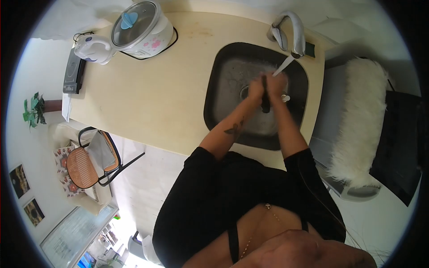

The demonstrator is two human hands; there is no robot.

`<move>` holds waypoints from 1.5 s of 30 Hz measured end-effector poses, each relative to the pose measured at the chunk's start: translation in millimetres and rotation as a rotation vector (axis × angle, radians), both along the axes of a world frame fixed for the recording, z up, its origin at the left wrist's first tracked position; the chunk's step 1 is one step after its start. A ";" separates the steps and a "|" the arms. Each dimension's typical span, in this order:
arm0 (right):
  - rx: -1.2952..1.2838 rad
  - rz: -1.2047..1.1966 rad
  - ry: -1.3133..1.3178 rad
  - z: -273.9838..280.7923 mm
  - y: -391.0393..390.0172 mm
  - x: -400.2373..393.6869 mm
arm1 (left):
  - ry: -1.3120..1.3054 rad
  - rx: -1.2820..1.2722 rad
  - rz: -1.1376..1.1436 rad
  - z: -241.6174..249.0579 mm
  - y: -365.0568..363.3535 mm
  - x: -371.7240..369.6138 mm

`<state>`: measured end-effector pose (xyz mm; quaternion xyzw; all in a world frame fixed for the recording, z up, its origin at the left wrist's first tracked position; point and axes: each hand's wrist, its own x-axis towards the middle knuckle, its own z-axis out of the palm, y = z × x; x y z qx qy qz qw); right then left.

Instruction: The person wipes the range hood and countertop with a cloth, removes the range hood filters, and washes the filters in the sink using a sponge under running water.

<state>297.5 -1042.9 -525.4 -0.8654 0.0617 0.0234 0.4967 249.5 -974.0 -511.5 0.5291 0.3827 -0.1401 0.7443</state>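
Both hands are together over the dark sink [214, 94], under the water stream [283, 65] from the chrome faucet [298, 35]. Between them is a dark, elongated thing [266, 105]; its kind is not clear. My left hand [256, 88] is closed against its left side. From the right, my right hand [277, 83] is closed around its upper part, with water falling onto it. The fingers are slightly blurred and partly hidden. A round drain [244, 92] shows left of my left hand. Close to my right wrist is a small white object [285, 98].
On the cream counter [156, 98] stand a lidded white pot [149, 40], a white appliance with a handle [94, 48] and a black cooktop [73, 71]. A white furry cover [359, 120] lies to the right. A chair [85, 165] stands at the left.
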 end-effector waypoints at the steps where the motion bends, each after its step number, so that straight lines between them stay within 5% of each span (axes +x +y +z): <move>1: -0.287 0.027 -0.309 -16.7 14.5 -10.5 | -0.069 0.063 -0.059 -3.0 13.4 8.3; 3: -0.132 -0.020 -0.148 -13.3 2.1 -13.1 | -0.099 -0.399 0.187 -4.3 16.0 7.7; 4: 0.045 -0.068 -0.004 -7.1 4.0 -7.0 | -0.110 -0.395 0.186 0.1 20.6 9.3; 6: -0.149 0.079 -0.183 -20.8 -16.5 9.1 | -0.198 -0.422 -0.228 0.5 24.1 -13.3; 7: -0.168 0.072 -0.182 -7.7 -15.0 21.9 | -0.196 -0.422 -0.230 -6.0 31.6 -16.5; 9: -0.193 0.067 -0.170 22.0 -18.2 32.3 | -0.397 0.299 -0.808 -26.9 49.6 -34.2; 11: -0.131 0.159 0.058 48.8 -21.3 37.6 | -0.145 0.554 -1.082 -61.8 77.1 -38.3; 12: -0.131 0.159 0.057 48.9 -26.7 38.1 | -0.096 0.529 -0.954 -60.4 90.3 -40.2; 14: -0.342 0.632 0.076 47.1 -44.8 40.1 | -0.046 0.498 -0.826 -60.7 107.3 -39.7; 16: -0.327 0.786 -0.033 34.2 -60.7 39.7 | -0.304 0.143 -0.247 -65.4 117.1 -33.4; 17: -0.307 0.934 -0.148 27.0 -66.3 39.9 | -0.304 0.140 -0.243 -67.8 112.0 -30.7; 21: 0.139 0.715 0.074 38.4 -33.9 11.6 | -0.194 -0.531 0.373 -81.5 46.3 -5.8; 23: 0.625 0.369 0.199 10.9 -2.8 -12.0 | -0.405 -0.719 0.395 -94.8 4.9 -0.5; 24: 0.628 0.371 0.195 10.6 12.1 -15.0 | -0.409 -0.717 0.393 -87.2 2.9 -1.4; 26: -0.041 0.359 -0.088 8.9 27.8 -24.5 | -0.376 -0.685 0.360 -68.8 -8.5 -12.5; 33: 0.098 0.160 -0.095 -22.8 1.1 3.6 | -0.123 -0.487 0.287 -22.7 5.4 -7.5; 35: 0.070 0.210 -0.039 -15.9 1.8 -2.2 | -0.225 -0.313 0.165 -32.6 20.0 -2.0; 37: 0.576 0.188 0.042 -14.3 -6.5 1.5 | -0.309 -0.133 -0.017 -0.4 38.9 -2.0; 39: 0.617 0.291 0.113 10.8 -10.9 0.8 | -0.383 0.050 -0.198 25.8 50.9 -0.4; 41: 0.655 0.400 0.176 16.4 -15.0 -8.3 | -0.419 0.504 -0.328 33.5 59.8 8.4; 42: 0.464 0.428 0.152 7.0 -18.1 -17.6 | -0.418 0.503 -0.326 30.5 64.6 13.1; 45: 0.092 0.542 0.180 -7.9 -27.1 -12.4 | -0.640 -0.047 0.028 38.8 84.0 15.1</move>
